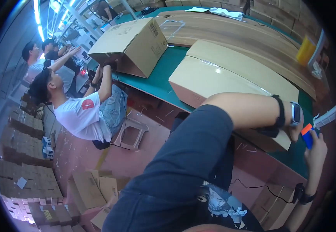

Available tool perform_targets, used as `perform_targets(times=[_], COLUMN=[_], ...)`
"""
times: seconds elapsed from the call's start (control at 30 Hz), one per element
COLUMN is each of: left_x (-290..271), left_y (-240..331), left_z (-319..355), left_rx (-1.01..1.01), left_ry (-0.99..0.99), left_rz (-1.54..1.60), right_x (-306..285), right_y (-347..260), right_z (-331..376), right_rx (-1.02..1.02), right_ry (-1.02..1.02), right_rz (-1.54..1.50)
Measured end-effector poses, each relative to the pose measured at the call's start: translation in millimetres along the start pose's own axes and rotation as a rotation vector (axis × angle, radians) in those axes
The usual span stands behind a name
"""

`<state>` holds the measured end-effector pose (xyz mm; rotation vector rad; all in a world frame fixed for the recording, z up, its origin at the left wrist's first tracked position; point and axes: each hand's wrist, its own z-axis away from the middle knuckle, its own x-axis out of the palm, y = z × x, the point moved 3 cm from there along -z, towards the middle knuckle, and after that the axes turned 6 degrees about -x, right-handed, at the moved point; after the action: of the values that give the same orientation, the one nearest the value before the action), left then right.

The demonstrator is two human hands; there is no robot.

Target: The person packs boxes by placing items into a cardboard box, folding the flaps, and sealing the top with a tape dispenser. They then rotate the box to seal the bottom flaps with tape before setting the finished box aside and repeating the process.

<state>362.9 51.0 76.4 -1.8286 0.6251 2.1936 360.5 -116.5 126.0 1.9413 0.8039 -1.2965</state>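
A long closed cardboard box (229, 79) lies on the green-topped workbench (167, 63) in front of me. My left arm reaches across over it, with a smartwatch and a black strap on the wrist. My left hand (296, 130) is at the box's right end; its fingers are mostly hidden. Just beyond that end, my right hand (317, 149) is closed round a small blue and orange hand tool (308, 137), whose exact kind I cannot make out. The tool is close to my left fingers. A black band circles my right wrist.
Another cardboard box (137, 46) stands further left on the bench, with a seated co-worker (82, 110) beside it. Brown boards (229, 29) lie along the back. A plastic stool (133, 133) and stacked cartons (28, 178) are at left. A yellow see-through object (305, 50) stands at far right.
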Motion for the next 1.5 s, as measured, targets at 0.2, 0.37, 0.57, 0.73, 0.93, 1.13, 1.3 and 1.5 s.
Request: perform_targets(times=[0.2,0.37,0.57,0.73,0.93,1.13,1.3,1.5], left_x=[1.3,-6.5,17.8,13.0,18.3,21.6,21.5,34.7], left_y=[9.7,18.8,38.6,30.7,26.1,24.8,13.4,11.7], left_z=[14.7,94.0,136.4,143.2,143.8,144.6,141.2,157.3], left_rx=[-0.018,0.025,-0.213,-0.22,-0.227,-0.228,-0.228,-0.251], left_ry=[0.106,0.529,0.456,0.484,0.51,0.555,0.579,0.619], left_rz=[0.175,-0.049,-0.134,-0.09,-0.105,-0.087,-0.16,-0.209], right_x=[43.2,59.3,68.9,62.2,40.1,2.9,18.8,-1.2], right_y=[72.6,104.3,86.0,48.2,34.2,17.2,7.5,-26.6], right_z=[-2.4,-64.3,-138.2,-157.8,-158.5,-144.6,-133.9,18.0], right_rx=[0.188,0.267,0.482,0.369,0.431,0.628,0.411,0.274], right_ry=[0.131,0.214,-0.04,-0.27,-0.399,-0.424,-0.227,0.067], right_rz=[-0.409,-1.297,-1.501,-1.347,-0.959,-0.968,-1.046,-0.949])
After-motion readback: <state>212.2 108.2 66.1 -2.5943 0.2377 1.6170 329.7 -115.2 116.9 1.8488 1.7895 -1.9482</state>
